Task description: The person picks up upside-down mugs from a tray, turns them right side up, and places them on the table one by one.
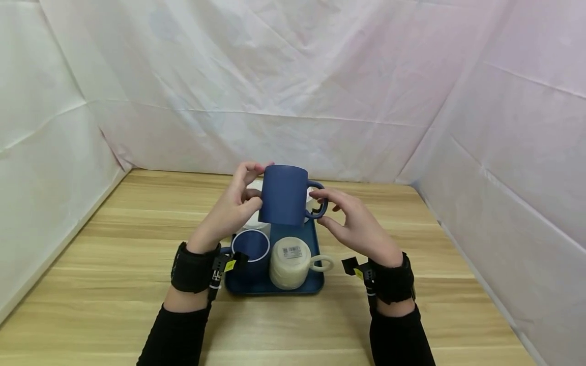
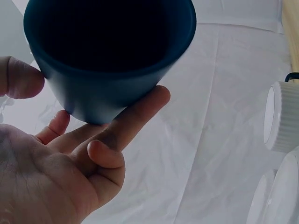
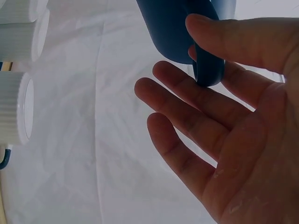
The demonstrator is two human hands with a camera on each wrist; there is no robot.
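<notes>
- Low in the frame, two forearms in black sleeves and black wrist straps reach forward over the wooden surface.
- Between the wrists sits a blue tray holding a cream mug upside down, barcode label on its base, and a blue mug with a white rim standing upright.
- At the frame's centre, above the tray, a dark blue mug is held in the air, mouth downward.
- The left hand has its grip clasped on the mug's side, thumb opposite the fingers.
- The right hand is relaxed, fingers spread, fingertips touching the handle.
- Behind hang white sheets.
</notes>
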